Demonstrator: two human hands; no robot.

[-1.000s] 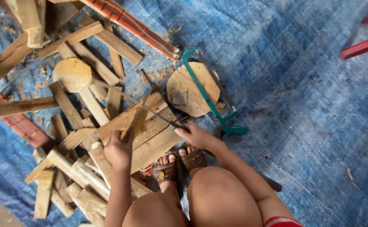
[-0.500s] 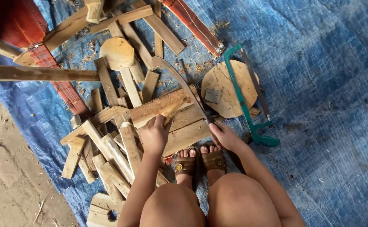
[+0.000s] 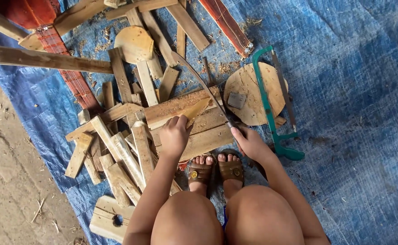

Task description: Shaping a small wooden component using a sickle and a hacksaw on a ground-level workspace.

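Left hand pinches a small pale wooden wedge upright on a broad pale plank. Right hand, fingers closed, grips a long curved dark-bladed knife crossing that plank. Right of the plank: round wooden disc, green-framed hacksaw, open blue tarpaulin. Left: scattered wooden offcuts.

No packages, labels, signs or screens are showing anywhere in view. Only loose wood offcuts and hand tools are lying on the blue tarp; none is carrying a marking.
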